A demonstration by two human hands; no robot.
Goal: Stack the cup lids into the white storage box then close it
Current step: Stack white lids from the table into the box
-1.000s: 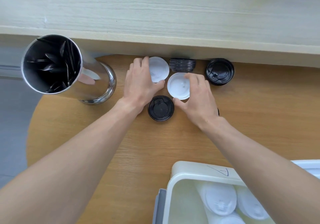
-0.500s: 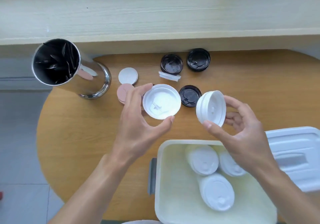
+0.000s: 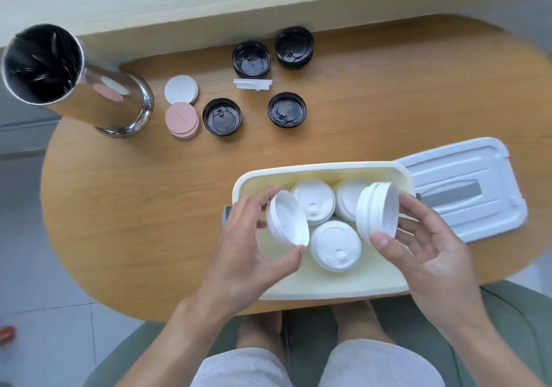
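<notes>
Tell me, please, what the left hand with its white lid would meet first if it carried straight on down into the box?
Probably the white lid stack beside it in the white storage box; the left hand holds its lid just above, though depth is unclear.

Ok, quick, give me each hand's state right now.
Left hand: holds a white cup lid over the storage box.
Right hand: holds a stack of white lids above the box.
</notes>
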